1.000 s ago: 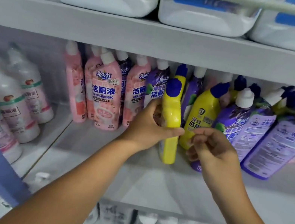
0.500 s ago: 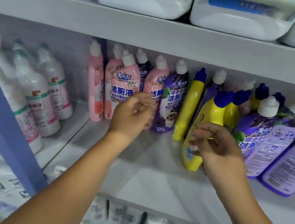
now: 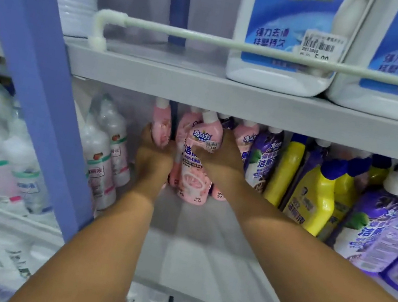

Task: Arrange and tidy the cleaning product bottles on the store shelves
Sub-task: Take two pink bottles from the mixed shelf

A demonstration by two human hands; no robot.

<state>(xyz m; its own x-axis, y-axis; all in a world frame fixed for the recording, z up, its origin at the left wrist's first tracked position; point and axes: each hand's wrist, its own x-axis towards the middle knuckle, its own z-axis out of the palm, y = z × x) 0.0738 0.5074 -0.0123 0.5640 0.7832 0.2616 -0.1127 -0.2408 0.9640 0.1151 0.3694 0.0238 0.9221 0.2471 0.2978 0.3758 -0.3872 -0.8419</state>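
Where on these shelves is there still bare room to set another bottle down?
Two patches: the middle shelf's front, ahead of the pink bottles and between the forearms, and the upper shelf left of the white jugs, behind the rail. Crowded: the back row, from the pink bottles to the purple bottles.

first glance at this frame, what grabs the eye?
Both hands reach into the middle shelf and meet at the pink bottles: the left hand against their left side, the right hand across the front pink bottle. Right of them stand purple and yellow bottles. Above, big white jugs with blue labels sit behind a white rail.
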